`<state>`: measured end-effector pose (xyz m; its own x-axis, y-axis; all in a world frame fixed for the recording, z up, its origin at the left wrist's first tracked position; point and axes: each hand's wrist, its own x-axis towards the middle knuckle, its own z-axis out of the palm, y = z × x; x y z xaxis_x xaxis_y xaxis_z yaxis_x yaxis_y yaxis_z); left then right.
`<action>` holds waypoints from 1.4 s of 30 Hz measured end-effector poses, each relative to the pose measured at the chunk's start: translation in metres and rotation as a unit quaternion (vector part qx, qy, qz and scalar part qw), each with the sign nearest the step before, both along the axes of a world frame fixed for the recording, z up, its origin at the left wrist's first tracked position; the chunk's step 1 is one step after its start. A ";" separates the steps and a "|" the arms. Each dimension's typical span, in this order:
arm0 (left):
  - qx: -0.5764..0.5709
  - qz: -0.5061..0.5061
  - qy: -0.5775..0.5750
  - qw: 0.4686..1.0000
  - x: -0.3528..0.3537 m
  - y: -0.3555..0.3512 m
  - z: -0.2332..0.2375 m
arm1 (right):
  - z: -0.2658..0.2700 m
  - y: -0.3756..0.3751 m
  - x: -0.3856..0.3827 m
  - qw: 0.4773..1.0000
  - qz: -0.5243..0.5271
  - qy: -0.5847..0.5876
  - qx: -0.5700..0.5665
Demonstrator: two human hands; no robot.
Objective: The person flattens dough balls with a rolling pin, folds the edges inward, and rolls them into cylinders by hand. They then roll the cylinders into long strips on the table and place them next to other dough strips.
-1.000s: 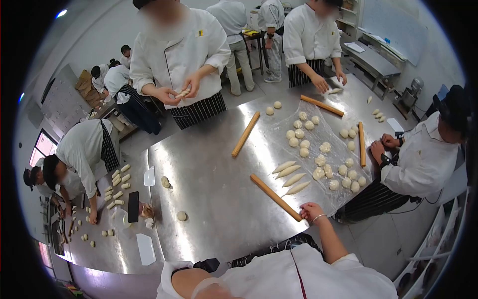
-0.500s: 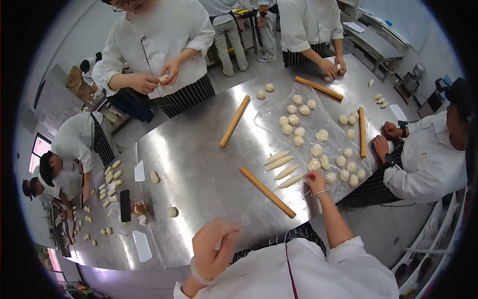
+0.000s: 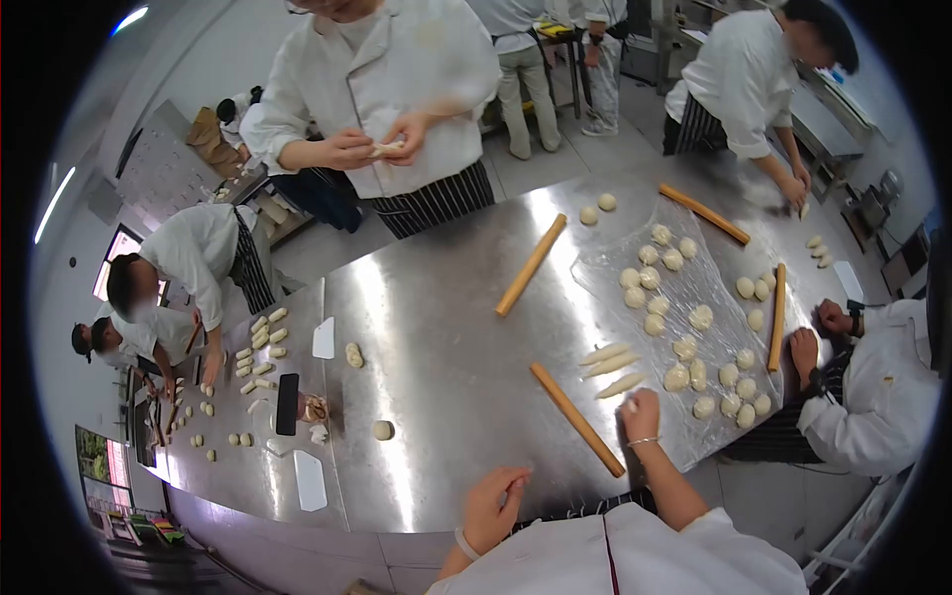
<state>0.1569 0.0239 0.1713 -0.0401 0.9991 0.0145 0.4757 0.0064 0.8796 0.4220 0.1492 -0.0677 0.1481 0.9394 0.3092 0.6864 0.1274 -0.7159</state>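
Right hand (image 3: 642, 416) shifted; dough strips (image 3: 622, 385) slant rightward.

The left hand (image 3: 499, 508) could pass far across the steel tabletop (image 3: 451, 367), but rightward the near wooden rolling pin (image 3: 577, 420) lies in its way.

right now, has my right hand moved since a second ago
Yes: your right hand has moved away from the near end of the closest rolling pin, toward the long dough strips.
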 end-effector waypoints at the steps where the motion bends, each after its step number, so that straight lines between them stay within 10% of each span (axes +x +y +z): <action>1: 0.027 0.002 0.021 0.999 -0.012 -0.003 -0.001 | 0.004 0.000 0.005 0.993 -0.094 0.062 -0.034; 7: 0.047 0.080 0.074 0.993 -0.110 -0.041 -0.132 | 0.073 -0.036 -0.077 0.999 0.015 0.017 0.036; 14: 0.028 -0.020 0.092 0.995 -0.232 -0.080 -0.230 | -0.076 -0.089 -0.269 0.944 0.229 -0.219 0.088; 23: 0.089 -0.046 0.296 0.950 -0.291 -0.135 -0.235 | -0.009 -0.201 -0.274 0.979 0.075 -0.190 -0.008; 31: 0.090 -0.045 0.302 0.948 -0.293 -0.136 -0.245 | -0.001 -0.106 -0.264 0.963 0.119 -0.233 0.068; 37: 0.106 -0.038 0.300 0.947 -0.289 -0.135 -0.242 | -0.019 -0.217 -0.282 0.985 -0.006 -0.175 -0.015; 42: 0.107 -0.031 0.310 0.944 -0.293 -0.139 -0.256 | -0.014 -0.146 -0.330 0.928 0.219 -0.300 0.017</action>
<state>-0.1359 -0.1149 -0.0850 0.1014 0.9706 0.2182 0.8931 -0.1854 0.4098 0.0923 0.0035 -0.0813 -0.4537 0.8574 0.2431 0.8380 0.5032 -0.2110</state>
